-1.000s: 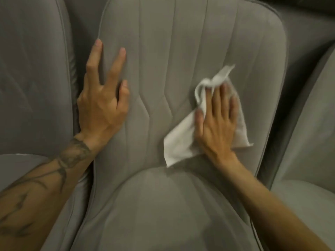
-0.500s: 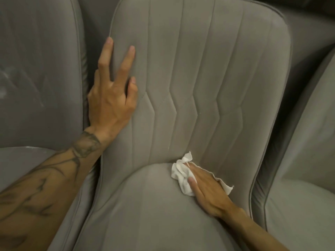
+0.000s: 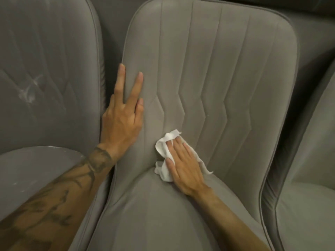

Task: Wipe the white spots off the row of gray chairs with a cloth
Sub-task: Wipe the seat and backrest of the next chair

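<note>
A gray padded chair (image 3: 226, 73) with stitched zigzag seams fills the middle of the view. My right hand (image 3: 184, 165) lies flat with straight fingers on a crumpled white cloth (image 3: 164, 151), pressing it against the bottom of the backrest where it meets the seat. My left hand (image 3: 123, 115) rests open on the backrest's left edge, fingers spread and pointing up. The chair to the left (image 3: 45, 69) shows white smears (image 3: 27, 91) on its backrest and white specks along its seat rim (image 3: 54, 147).
Another gray chair (image 3: 311, 196) stands close on the right, with a narrow dark gap between it and the middle chair. More gray upholstery lies behind the row at the top.
My right hand slid the cloth from the middle of the backrest down to the seat crease, then left and slightly up. The cloth has bunched up. My left hand stays on the backrest's edge.
</note>
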`<action>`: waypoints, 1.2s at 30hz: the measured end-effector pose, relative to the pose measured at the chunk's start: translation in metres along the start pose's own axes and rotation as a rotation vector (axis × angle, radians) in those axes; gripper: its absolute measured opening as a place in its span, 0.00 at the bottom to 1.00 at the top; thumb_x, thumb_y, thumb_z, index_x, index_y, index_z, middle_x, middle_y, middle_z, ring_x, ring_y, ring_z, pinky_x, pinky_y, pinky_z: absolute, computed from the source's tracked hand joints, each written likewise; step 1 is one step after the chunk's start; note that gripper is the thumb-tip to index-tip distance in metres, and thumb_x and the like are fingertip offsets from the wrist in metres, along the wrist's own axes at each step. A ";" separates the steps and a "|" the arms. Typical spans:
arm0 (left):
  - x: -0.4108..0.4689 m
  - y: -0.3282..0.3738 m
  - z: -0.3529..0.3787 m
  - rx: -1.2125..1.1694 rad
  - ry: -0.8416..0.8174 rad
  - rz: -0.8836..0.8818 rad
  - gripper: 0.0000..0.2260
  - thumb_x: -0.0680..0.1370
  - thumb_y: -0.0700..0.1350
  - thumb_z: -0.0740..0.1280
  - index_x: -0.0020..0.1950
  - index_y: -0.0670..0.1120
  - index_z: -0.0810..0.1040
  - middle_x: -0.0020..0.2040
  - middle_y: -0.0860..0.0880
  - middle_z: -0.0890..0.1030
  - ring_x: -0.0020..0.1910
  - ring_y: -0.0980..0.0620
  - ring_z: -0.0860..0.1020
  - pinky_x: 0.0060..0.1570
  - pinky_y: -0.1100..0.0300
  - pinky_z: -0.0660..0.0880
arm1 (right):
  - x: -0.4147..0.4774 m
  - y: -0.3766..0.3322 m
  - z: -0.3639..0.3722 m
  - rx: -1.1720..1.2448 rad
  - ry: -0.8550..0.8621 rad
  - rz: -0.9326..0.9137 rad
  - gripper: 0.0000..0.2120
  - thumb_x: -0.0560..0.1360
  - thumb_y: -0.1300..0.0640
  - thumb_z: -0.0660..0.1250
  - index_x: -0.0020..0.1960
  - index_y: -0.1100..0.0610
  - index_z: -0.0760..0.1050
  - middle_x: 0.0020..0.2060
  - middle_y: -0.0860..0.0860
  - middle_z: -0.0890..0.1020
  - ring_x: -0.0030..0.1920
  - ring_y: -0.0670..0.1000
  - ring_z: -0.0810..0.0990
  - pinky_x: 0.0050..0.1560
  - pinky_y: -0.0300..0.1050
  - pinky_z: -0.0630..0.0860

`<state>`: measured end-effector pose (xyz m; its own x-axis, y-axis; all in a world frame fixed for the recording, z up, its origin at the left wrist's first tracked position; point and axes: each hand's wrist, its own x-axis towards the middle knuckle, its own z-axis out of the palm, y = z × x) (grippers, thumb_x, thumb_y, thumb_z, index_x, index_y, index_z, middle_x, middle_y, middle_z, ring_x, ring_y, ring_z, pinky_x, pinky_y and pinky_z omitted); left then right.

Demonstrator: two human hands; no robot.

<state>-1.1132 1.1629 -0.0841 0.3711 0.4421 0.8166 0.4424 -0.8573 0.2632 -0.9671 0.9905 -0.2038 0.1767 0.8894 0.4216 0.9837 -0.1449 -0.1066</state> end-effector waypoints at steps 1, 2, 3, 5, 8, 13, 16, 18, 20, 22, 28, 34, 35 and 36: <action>-0.012 -0.003 0.001 -0.003 -0.019 -0.016 0.25 0.87 0.50 0.55 0.85 0.58 0.56 0.86 0.47 0.49 0.76 0.43 0.68 0.54 0.45 0.82 | 0.006 0.001 -0.002 -0.036 0.021 0.022 0.27 0.87 0.46 0.45 0.83 0.56 0.60 0.81 0.54 0.64 0.83 0.54 0.59 0.84 0.52 0.52; -0.023 -0.006 0.003 -0.002 -0.026 -0.038 0.26 0.87 0.51 0.55 0.85 0.59 0.55 0.87 0.48 0.48 0.77 0.44 0.68 0.51 0.46 0.82 | 0.013 0.003 -0.005 -0.065 0.057 0.044 0.28 0.87 0.46 0.44 0.82 0.56 0.62 0.80 0.55 0.66 0.82 0.56 0.62 0.83 0.53 0.53; -0.032 -0.008 0.006 0.001 -0.025 -0.058 0.26 0.87 0.52 0.54 0.85 0.59 0.54 0.87 0.49 0.48 0.78 0.45 0.67 0.49 0.48 0.82 | 0.023 0.007 -0.008 -0.085 0.118 0.060 0.27 0.87 0.46 0.44 0.81 0.56 0.63 0.79 0.56 0.67 0.81 0.57 0.63 0.83 0.54 0.55; -0.040 -0.008 0.012 0.000 -0.014 -0.088 0.26 0.87 0.53 0.53 0.85 0.60 0.54 0.87 0.50 0.48 0.78 0.47 0.66 0.46 0.50 0.82 | 0.049 0.014 -0.018 -0.108 0.235 0.096 0.28 0.87 0.45 0.44 0.82 0.57 0.59 0.81 0.56 0.63 0.83 0.56 0.59 0.83 0.54 0.53; -0.038 -0.006 0.012 0.008 -0.016 -0.098 0.25 0.87 0.53 0.52 0.85 0.59 0.54 0.87 0.49 0.48 0.77 0.48 0.66 0.46 0.53 0.81 | 0.064 0.007 -0.008 -0.112 0.260 0.134 0.32 0.86 0.41 0.44 0.83 0.58 0.55 0.83 0.58 0.57 0.84 0.57 0.53 0.84 0.55 0.45; -0.054 0.005 0.002 0.005 -0.069 -0.139 0.26 0.87 0.53 0.52 0.86 0.57 0.52 0.87 0.50 0.45 0.75 0.48 0.70 0.44 0.58 0.77 | 0.033 -0.024 0.034 -0.037 0.164 0.085 0.26 0.85 0.42 0.49 0.73 0.58 0.68 0.75 0.59 0.70 0.77 0.63 0.67 0.82 0.59 0.52; -0.070 0.013 -0.003 -0.033 -0.115 -0.204 0.26 0.87 0.54 0.51 0.86 0.56 0.51 0.87 0.52 0.43 0.71 0.48 0.70 0.47 0.55 0.81 | 0.051 -0.018 0.016 -0.081 0.205 0.044 0.23 0.86 0.46 0.48 0.73 0.57 0.68 0.76 0.59 0.70 0.80 0.60 0.63 0.82 0.57 0.53; -0.072 0.019 -0.006 -0.048 -0.133 -0.249 0.26 0.87 0.54 0.50 0.86 0.57 0.50 0.86 0.52 0.42 0.66 0.44 0.73 0.48 0.48 0.82 | 0.075 -0.018 -0.003 -0.057 0.288 0.004 0.25 0.87 0.47 0.46 0.79 0.57 0.63 0.80 0.58 0.65 0.82 0.57 0.58 0.84 0.54 0.48; -0.072 0.023 -0.010 -0.071 -0.147 -0.270 0.26 0.88 0.54 0.50 0.86 0.56 0.50 0.87 0.51 0.42 0.63 0.44 0.75 0.47 0.46 0.82 | 0.103 -0.024 -0.021 0.003 0.360 -0.023 0.27 0.88 0.46 0.44 0.84 0.55 0.52 0.84 0.53 0.53 0.85 0.54 0.51 0.84 0.53 0.43; -0.070 0.025 -0.014 -0.100 -0.174 -0.287 0.26 0.87 0.55 0.49 0.86 0.55 0.51 0.86 0.51 0.42 0.64 0.47 0.72 0.50 0.47 0.82 | 0.120 -0.032 -0.030 0.052 0.405 -0.011 0.28 0.88 0.46 0.44 0.85 0.54 0.46 0.84 0.50 0.46 0.85 0.52 0.48 0.84 0.54 0.43; -0.089 0.021 -0.048 -0.127 -0.329 -0.296 0.25 0.87 0.55 0.51 0.85 0.57 0.55 0.86 0.56 0.45 0.80 0.55 0.60 0.71 0.59 0.67 | 0.049 -0.061 0.004 0.302 0.201 0.053 0.25 0.86 0.52 0.50 0.81 0.58 0.63 0.82 0.55 0.62 0.83 0.56 0.59 0.84 0.56 0.51; -0.174 0.009 -0.108 0.114 -0.422 -0.373 0.21 0.85 0.43 0.64 0.79 0.45 0.71 0.80 0.45 0.68 0.77 0.44 0.70 0.76 0.51 0.65 | 0.006 -0.096 -0.023 0.560 0.090 -0.086 0.25 0.87 0.48 0.50 0.82 0.53 0.61 0.81 0.51 0.64 0.81 0.47 0.63 0.80 0.43 0.59; -0.190 0.009 -0.119 0.153 -0.435 -0.406 0.21 0.85 0.43 0.65 0.78 0.45 0.72 0.79 0.44 0.70 0.76 0.43 0.72 0.76 0.51 0.65 | 0.000 -0.110 -0.025 0.564 0.062 -0.133 0.25 0.87 0.48 0.50 0.82 0.54 0.62 0.81 0.50 0.64 0.81 0.47 0.63 0.80 0.43 0.59; -0.205 0.008 -0.132 0.193 -0.441 -0.450 0.20 0.85 0.43 0.64 0.77 0.45 0.73 0.78 0.43 0.71 0.75 0.42 0.73 0.75 0.50 0.65 | -0.005 -0.125 -0.023 0.573 0.035 -0.177 0.24 0.87 0.49 0.52 0.81 0.55 0.63 0.81 0.50 0.64 0.81 0.46 0.62 0.80 0.43 0.58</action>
<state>-1.2937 1.0307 -0.1821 0.3968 0.8484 0.3503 0.7561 -0.5185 0.3993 -1.0901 0.9942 -0.1717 0.0226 0.8623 0.5058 0.8249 0.2698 -0.4968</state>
